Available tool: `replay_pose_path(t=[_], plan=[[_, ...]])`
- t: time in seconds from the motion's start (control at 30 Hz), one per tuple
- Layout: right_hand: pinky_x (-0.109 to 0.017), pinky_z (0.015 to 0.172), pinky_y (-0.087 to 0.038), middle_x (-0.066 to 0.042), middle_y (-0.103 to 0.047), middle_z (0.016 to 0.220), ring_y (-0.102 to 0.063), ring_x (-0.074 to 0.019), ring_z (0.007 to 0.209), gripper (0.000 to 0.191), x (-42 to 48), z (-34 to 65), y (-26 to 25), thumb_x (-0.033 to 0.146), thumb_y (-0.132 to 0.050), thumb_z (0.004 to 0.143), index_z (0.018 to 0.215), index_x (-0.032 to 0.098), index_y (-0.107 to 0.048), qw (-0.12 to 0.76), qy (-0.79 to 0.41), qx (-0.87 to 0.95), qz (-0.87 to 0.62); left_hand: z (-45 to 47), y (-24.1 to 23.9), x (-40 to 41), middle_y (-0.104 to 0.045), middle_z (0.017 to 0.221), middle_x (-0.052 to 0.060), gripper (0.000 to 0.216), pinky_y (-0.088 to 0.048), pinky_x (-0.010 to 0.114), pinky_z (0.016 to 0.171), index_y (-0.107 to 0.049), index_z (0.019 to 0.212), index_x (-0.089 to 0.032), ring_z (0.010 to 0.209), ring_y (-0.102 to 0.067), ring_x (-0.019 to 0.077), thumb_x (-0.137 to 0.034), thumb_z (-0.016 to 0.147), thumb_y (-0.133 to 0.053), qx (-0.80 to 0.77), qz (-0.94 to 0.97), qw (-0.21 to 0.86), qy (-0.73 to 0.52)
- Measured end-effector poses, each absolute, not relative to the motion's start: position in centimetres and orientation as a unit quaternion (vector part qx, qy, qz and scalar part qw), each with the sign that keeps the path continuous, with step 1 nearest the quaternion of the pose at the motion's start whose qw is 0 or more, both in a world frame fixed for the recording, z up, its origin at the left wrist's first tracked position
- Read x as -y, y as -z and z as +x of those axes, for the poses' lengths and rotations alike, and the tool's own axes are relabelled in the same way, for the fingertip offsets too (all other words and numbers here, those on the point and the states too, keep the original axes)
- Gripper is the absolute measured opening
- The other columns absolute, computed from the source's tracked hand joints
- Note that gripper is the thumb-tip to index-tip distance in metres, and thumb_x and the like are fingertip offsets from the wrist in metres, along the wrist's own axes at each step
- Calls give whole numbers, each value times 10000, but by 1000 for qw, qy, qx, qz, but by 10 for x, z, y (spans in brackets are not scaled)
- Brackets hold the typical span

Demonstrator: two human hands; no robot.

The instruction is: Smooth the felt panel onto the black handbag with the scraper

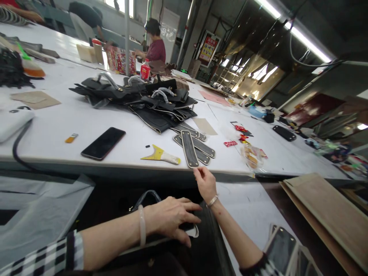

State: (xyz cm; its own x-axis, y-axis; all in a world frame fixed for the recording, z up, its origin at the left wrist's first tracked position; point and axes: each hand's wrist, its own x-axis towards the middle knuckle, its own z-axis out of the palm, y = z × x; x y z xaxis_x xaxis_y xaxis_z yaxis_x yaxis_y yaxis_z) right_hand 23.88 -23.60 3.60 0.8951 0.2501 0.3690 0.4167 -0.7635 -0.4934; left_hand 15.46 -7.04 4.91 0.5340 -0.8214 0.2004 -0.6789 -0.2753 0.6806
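My right hand is closed in a pinch at the near end of a black leather strip with pale edges and small metal studs. That strip lies across several similar strips at the table's front edge. Below the table edge, my left hand reaches over a black bag in front of me, its fingers spread apart. A small white piece shows under those fingers; what it belongs to is partly hidden. A dark bag handle rises behind my left wrist.
On the white table lie a phone, a yellow scraper-like tool, a small orange brush and a heap of black bags. Red wrappers lie right. Brown board stands at right. Co-workers are behind.
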Motion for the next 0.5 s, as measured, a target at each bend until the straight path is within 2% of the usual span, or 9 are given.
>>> replay_pose_path(t=[0.07, 0.1, 0.17, 0.2, 0.33, 0.43, 0.5], plan=[[-318, 835, -508, -40, -664, 937, -624, -164, 893, 177, 205, 267, -49, 305, -562, 957, 954, 146, -638, 248, 94, 248, -932, 154, -48, 70, -527, 1423, 70, 564, -459, 416, 953, -584, 1287, -327, 1246, -519, 348, -578, 791, -676, 472, 794, 373, 92], [-369, 915, -482, -58, -656, 1051, -600, -199, 1017, 198, 186, 277, -51, 315, -623, 918, 1028, 151, -640, 224, 67, 280, -931, 153, -49, 70, -523, 1426, 69, 574, -429, 419, 994, -569, 1299, -329, 1263, -504, 343, -582, 794, -671, 471, 794, 374, 94], [-469, 964, -452, -76, -623, 1160, -561, -256, 1113, 335, 150, 291, -50, 353, -698, 862, 1125, 161, -621, 182, 14, 319, -930, 152, -54, 68, -517, 1429, 78, 597, -380, 419, 1047, -531, 1327, -314, 1282, -488, 332, -582, 809, -655, 461, 794, 382, 105], [-504, 982, -432, -85, -604, 1195, -539, -274, 1150, 340, 135, 295, -48, 346, -686, 872, 1147, 161, -611, 166, -5, 325, -931, 151, -57, 67, -517, 1426, 87, 594, -366, 417, 1061, -521, 1328, -297, 1283, -486, 327, -575, 818, -647, 454, 794, 390, 111], [-511, 988, -434, -83, -582, 1223, -536, -266, 1160, 242, 117, 297, -45, 266, -612, 924, 1139, 154, -603, 155, -75, 319, -932, 148, -67, 63, -539, 1390, 98, 447, -414, 395, 1013, -578, 1201, -259, 1249, -519, 313, -527, 849, -635, 428, 794, 409, 140], [-466, 929, -486, -81, -598, 1183, -588, -238, 1070, 228, 156, 290, -61, 228, -575, 936, 1152, 154, -575, 196, -117, 273, -935, 146, -68, 61, -512, 1423, 95, 378, -455, 410, 974, -618, 1108, -255, 1262, -511, 324, -520, 840, -652, 421, 799, 397, 161], [-407, 839, -529, -87, -627, 1100, -634, -208, 950, 235, 202, 278, -78, 205, -487, 953, 1179, 145, -515, 243, -147, 213, -935, 145, -68, 61, -479, 1459, 91, 372, -440, 438, 1017, -630, 1098, -259, 1297, -481, 326, -511, 828, -673, 424, 802, 383, 172]])
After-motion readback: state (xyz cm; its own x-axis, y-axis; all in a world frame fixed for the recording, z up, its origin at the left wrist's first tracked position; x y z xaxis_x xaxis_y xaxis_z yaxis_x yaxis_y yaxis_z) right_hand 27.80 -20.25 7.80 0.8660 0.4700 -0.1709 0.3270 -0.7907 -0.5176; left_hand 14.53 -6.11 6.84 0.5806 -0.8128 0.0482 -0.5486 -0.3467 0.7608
